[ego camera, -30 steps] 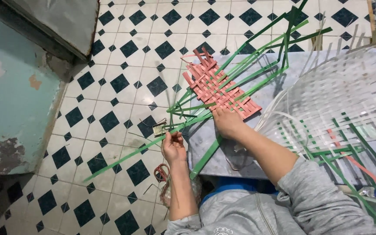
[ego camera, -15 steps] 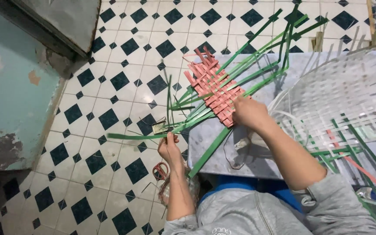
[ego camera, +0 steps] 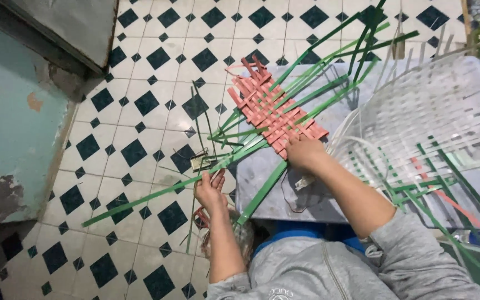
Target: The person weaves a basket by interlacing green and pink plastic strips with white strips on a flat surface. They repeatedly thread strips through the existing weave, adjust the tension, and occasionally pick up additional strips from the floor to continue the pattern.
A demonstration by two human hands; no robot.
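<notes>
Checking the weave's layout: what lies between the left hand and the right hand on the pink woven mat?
In the head view, green flat strips fan across the grey slab between the left hand and right hand.

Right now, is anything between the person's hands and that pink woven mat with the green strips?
Nothing visible. The right hand already rests on the near end of the pink woven mat, and the left hand has its grip on a long green strip running from it.

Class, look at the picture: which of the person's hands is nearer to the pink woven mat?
Right. The right hand rests on the near edge of the pink woven mat; the left hand is off to its side, gripping a long green strip.
</notes>
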